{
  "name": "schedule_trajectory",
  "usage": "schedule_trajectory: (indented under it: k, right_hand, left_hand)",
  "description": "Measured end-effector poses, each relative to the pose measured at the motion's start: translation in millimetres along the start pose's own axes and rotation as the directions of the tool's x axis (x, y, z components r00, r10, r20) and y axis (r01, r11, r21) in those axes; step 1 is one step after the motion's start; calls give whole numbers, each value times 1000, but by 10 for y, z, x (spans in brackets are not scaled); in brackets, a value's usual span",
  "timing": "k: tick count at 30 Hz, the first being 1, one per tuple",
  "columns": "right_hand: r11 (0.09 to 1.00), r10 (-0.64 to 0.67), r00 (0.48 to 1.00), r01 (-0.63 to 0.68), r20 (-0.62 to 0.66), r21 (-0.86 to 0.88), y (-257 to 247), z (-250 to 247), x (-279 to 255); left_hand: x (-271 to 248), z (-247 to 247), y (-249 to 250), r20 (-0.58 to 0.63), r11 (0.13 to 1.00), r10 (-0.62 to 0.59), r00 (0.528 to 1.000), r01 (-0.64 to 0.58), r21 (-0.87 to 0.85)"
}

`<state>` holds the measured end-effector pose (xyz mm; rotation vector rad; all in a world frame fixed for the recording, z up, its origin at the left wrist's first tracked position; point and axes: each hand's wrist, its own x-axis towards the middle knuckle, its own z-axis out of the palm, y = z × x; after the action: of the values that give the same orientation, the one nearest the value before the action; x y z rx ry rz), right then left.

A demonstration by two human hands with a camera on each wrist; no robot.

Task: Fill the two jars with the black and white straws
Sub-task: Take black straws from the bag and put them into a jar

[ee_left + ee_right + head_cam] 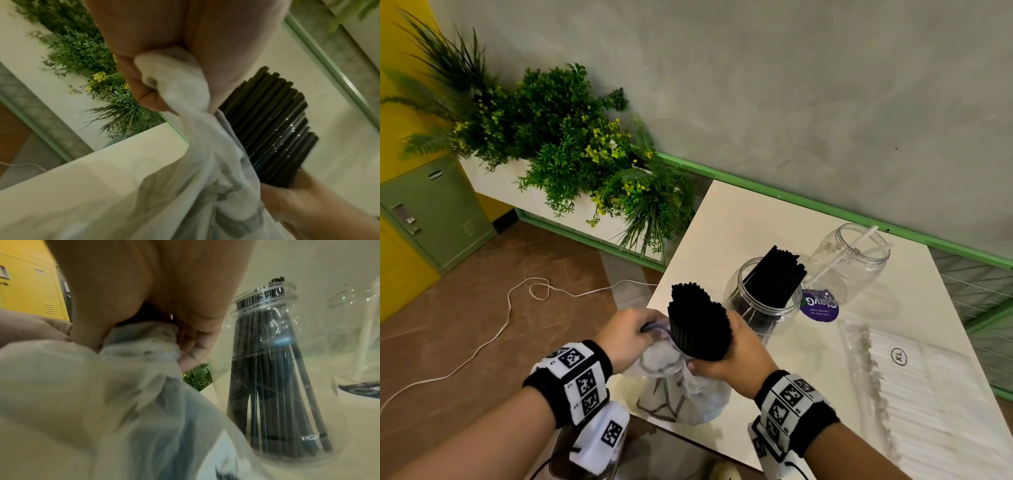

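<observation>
Head view: right hand (726,356) grip around black straws (697,322)

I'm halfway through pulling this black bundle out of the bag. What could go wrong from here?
1. The right hand grips a thick bundle of black straws low down, so the loose tops may splay or slip out.
2. The left hand pinches the plastic bag, which may drag along with the bundle.
3. The near jar already holds leaning black straws, stands close, and could be knocked toward the far jar.
</observation>
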<state>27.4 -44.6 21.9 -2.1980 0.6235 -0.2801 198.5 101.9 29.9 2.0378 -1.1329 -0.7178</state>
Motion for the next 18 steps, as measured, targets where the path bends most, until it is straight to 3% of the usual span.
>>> schedule_trajectory:
  k: [4,8,12,14,16,18]
  right_hand:
    - [993,-116,979,112,-168,-32,6,-19,-40]
    - [999,54,993,-53,-106,4,71,38,-23]
    - [996,91,992,-91,-91,4,109,51,-7]
    - [996,93,990,-93,-109,6,125,52,-12]
    - [995,102,986,-99,-135,23,146,49,-22]
    - [993,116,980,-109,-161,55,159,37,-33]
  left_hand:
    - [46,14,-8,-33,987,-20,999,14,-163]
    - [120,129,-76,89,963,-157,984,173,-208]
    - [164,210,-87,157,759,-294,943,330,-561]
    - [175,221,-71,172,672,-332,927,361,-647]
    - [184,209,-74,176,677,-331,927,363,-641]
    - [171,187,-79,208,777,-240,948,316,-545]
